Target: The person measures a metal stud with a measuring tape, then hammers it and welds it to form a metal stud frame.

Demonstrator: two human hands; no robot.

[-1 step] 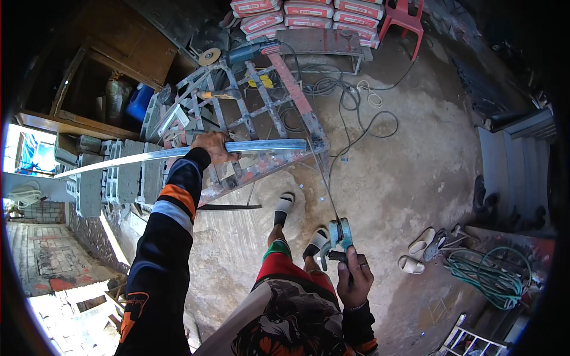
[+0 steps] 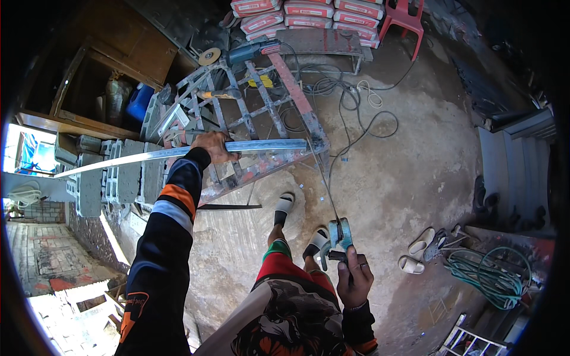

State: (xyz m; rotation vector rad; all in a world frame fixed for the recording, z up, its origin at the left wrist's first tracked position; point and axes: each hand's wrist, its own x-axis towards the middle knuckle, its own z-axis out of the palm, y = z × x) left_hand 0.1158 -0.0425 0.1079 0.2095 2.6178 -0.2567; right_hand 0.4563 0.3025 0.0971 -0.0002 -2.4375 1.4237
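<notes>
My left hand point(image 2: 214, 147) is closed around a long silvery metal bar point(image 2: 267, 145). The bar lies across a grid-like metal frame point(image 2: 273, 113), its right end near the frame's corner and its other end reaching far left. In front of my body, my right hand point(image 2: 356, 277) grips a small teal tool point(image 2: 340, 233) with a curved part and a black piece; its exact kind is unclear. A thin dark strip runs from this tool up toward the frame's corner. An angle grinder point(image 2: 252, 52) with a round disc rests on the frame's far end, and an orange-handled tool point(image 2: 218, 94) lies nearer.
Grey hollow blocks point(image 2: 122, 175) stand left beneath the bar. Tangled cables point(image 2: 350, 98) cover the floor beyond the frame. At the back are stacked sacks point(image 2: 309, 22), a low bench point(image 2: 317, 44) and a red chair point(image 2: 404, 22). Slippers point(image 2: 411, 264) and a coiled green hose point(image 2: 490, 279) lie right.
</notes>
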